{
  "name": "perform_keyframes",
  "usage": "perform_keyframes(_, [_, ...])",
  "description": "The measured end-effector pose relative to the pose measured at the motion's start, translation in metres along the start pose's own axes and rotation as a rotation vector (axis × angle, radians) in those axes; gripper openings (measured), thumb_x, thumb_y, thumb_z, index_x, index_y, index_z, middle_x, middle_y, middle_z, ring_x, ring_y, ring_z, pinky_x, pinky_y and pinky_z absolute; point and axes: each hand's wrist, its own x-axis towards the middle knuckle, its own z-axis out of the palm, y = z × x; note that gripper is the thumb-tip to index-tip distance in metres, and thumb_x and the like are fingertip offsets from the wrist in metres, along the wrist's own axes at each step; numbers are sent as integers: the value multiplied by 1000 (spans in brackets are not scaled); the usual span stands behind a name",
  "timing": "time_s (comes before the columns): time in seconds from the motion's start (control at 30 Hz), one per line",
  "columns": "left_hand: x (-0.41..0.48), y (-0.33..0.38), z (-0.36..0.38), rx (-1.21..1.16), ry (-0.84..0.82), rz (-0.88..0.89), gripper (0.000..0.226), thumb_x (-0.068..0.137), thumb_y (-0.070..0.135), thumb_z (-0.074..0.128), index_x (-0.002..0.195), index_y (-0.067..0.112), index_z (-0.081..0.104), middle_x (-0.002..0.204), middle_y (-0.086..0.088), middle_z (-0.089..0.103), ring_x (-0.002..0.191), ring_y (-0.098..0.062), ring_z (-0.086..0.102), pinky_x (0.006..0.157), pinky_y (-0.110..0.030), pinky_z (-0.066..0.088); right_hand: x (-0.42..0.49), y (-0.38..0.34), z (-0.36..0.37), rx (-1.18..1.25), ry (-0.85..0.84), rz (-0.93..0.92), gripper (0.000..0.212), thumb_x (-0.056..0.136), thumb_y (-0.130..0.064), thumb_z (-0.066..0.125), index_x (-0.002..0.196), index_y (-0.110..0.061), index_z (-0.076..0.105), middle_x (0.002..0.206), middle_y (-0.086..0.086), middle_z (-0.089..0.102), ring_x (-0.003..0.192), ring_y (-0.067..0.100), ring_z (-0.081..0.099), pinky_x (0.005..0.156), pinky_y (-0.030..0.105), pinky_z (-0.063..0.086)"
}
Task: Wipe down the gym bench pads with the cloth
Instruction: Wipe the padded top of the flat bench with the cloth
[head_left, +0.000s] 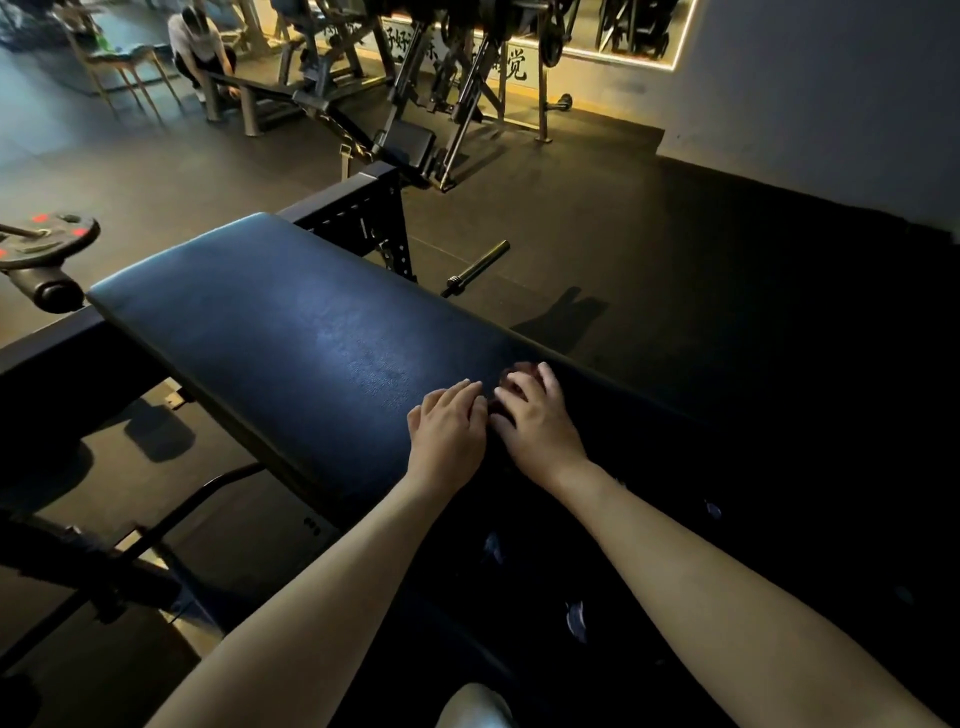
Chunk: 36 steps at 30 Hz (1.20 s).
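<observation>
– Cloth of a dull reddish colour (521, 370), small and bunched: is that it under the right hand (537, 418)?

– Yes. It lies on the long dark blue padded bench top (249, 322), tight against the pad's right edge and towards its near end. The right fingers (546, 375) are curled over the cloth and hold it down on the vinyl; only a scrap of it shows past them.

– And the left hand (449, 423)?

– Flat on the pad just beside the right, fingers nearly straight and close together, holding nothing.

– So which way does the work lie?

– Away and to the left. The pad's long axis runs from the two hands up to the rounded far corners, so almost all of its surface stretches ahead of the fingers. My guess is the next stroke wants a push along that axis, or a sweep across from the right edge to the left edge.

– Which hand leads?

– The right, since it has the cloth. The left sits in the crosswise path and would need to lift or slide clear.

– That mottled patch ahead of the left hand?

– Damp or just glare; I cannot tell in this dim light.
</observation>
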Motion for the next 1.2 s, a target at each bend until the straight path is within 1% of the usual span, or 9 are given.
perform_keyframes(0.13, [6,3,11,133,-59,57,46,107,41,32,149,29,46,157,10,40,144,-12,24,115,-35,11,14,32,-15,-13,97,243,51,104,-37,45,149,-14,42,161,6,24,151,37,3,123,45,3])
perform_keyframes(0.3, [15,2,17,153,-18,21,44,106,41,34,147,32,48,155,14,41,140,-11,29,111,-35,14,27,12,1,79,120,-56,34,96,-15,59,127,-4,64,136,15,56,136,41,39,120,44,19])
perform_keyframes(0.4, [26,1,17,123,-12,4,44,106,41,34,145,29,50,155,11,42,137,-11,31,109,-33,15,34,11,1,124,-1,-123,36,99,-20,52,132,-8,62,142,11,52,139,37,34,119,46,27])
perform_keyframes(0.47, [31,-1,17,146,-14,20,45,106,41,34,146,28,49,156,11,41,136,-13,30,109,-34,16,42,29,-2,113,66,-76,40,96,-23,52,131,-7,63,140,12,52,136,39,38,114,52,35])
perform_keyframes(0.6, [38,-3,20,163,-10,35,45,107,42,33,147,29,48,156,13,41,134,-13,30,108,-34,18,57,46,-10,72,149,155,48,101,-31,52,144,-10,50,151,10,40,142,36,27,120,44,21])
perform_keyframes(0.7, [53,-2,22,150,-5,8,44,106,41,34,146,30,49,154,13,43,134,-14,32,105,-33,19,69,22,2,116,114,4,42,100,-25,53,138,-7,56,142,10,50,138,37,34,120,36,14])
perform_keyframes(0.8, [66,-2,22,81,9,-31,42,106,39,34,143,33,51,151,16,46,132,-11,33,103,-32,19,77,14,5,162,47,-117,39,100,-19,51,137,-7,58,141,10,53,137,35,37,118,35,21])
perform_keyframes(0.97, [66,-5,23,80,41,9,44,106,39,37,145,26,52,150,14,49,133,-10,32,107,-30,18,100,37,-6,122,168,80,45,102,-23,50,144,-6,48,147,12,45,140,32,32,119,36,19])
perform_keyframes(1.2, [63,-6,22,-19,92,-16,41,104,33,36,136,24,60,141,12,58,126,-11,42,103,-25,20,85,12,6,224,39,-124,39,98,-20,52,134,-7,61,138,11,57,137,34,41,117,38,27])
